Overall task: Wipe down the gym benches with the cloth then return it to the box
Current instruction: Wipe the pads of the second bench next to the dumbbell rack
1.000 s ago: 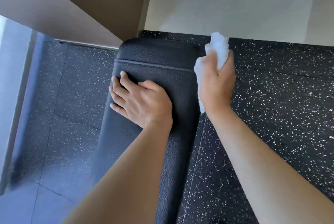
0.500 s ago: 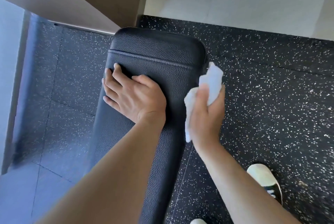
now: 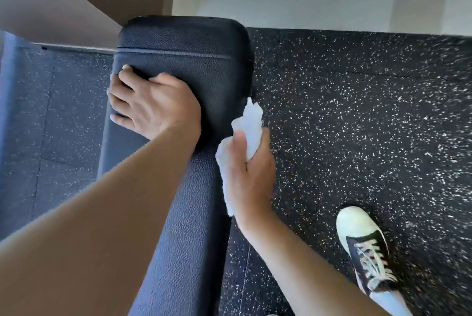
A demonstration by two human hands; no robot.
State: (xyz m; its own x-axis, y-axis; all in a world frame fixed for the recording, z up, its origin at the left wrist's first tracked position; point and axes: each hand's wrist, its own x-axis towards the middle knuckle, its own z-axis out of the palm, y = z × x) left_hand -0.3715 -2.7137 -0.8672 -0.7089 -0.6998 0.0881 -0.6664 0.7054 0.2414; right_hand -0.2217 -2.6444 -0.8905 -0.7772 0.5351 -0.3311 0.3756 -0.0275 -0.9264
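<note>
The left hand (image 3: 153, 109) lies flat with fingers spread on the black bench (image 3: 184, 65) pad, bracing it, while the right hand (image 3: 251, 172) has its grip pinching the white cloth (image 3: 249, 121) against the pad's side edge at 3 o'clock. In my judgement, the wipe is best done with steady pressure along that whole edge. A shoe (image 3: 367, 246) stands on the speckled floor (image 3: 357, 111) at 5 o'clock, well apart; no box is visible.
</note>
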